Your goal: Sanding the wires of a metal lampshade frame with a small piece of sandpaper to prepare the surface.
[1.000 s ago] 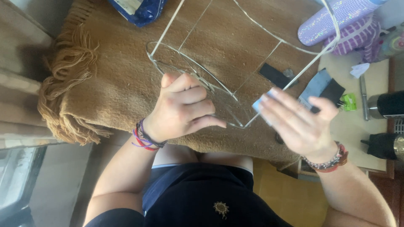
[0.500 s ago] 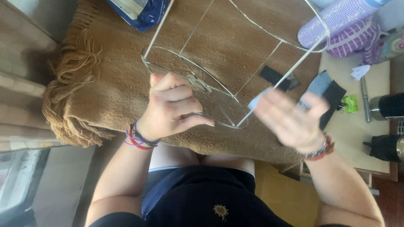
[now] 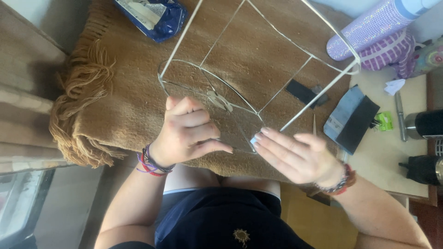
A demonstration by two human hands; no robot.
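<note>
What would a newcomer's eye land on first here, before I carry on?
The white wire frame, shaped like a lampshade skeleton, fills the middle over the fringed brown blanket. The left hand grips its small ring at the near end, while the right hand touches the frame's lower corner with open fingers. A glittery purple roll lies top right.

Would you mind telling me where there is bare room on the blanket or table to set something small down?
Free: the brown blanket between its fringe and the wire frame, below the blue packet. Crowded: the table at right, with dark cards, a pen and black containers.
</note>
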